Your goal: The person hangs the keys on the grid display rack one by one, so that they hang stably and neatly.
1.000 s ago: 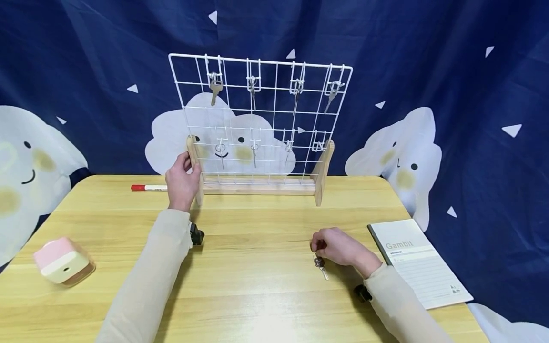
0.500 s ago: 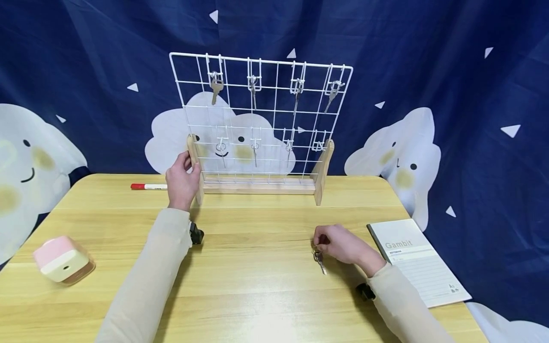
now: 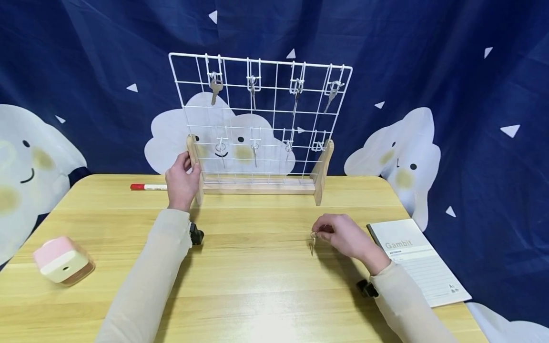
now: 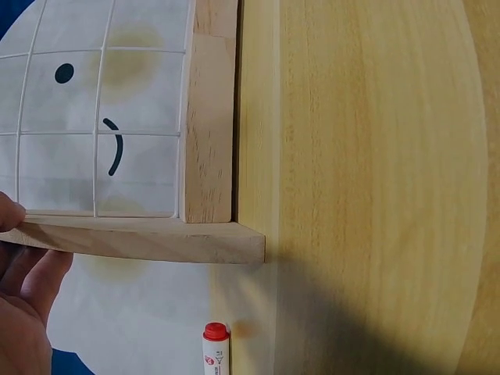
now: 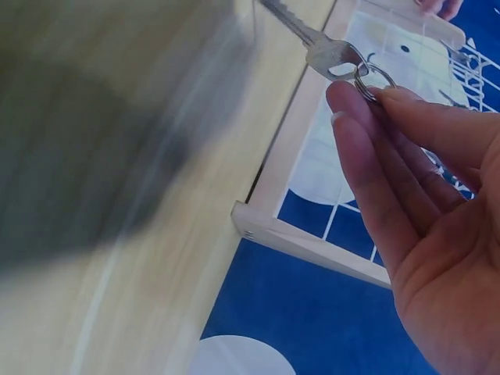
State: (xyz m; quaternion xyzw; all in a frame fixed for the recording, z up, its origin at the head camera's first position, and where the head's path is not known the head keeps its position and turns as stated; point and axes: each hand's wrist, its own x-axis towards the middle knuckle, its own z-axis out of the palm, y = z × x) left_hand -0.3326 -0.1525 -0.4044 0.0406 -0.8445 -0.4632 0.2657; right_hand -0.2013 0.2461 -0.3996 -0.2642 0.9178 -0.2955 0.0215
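Since a second ago your right hand (image 3: 345, 237) has lifted the key (image 3: 312, 247) off the surface (image 3: 257, 286); it now hangs blade-down from its ring (image 5: 373, 79), pinched at your fingertips (image 5: 348, 98). Your left hand (image 3: 182, 183) grips the left wooden post (image 3: 194, 159) of the wire rack (image 3: 260, 119). That rack stands ahead and left of the key, with a bare hook (image 3: 318, 144) at its lower right, nearest your right hand.
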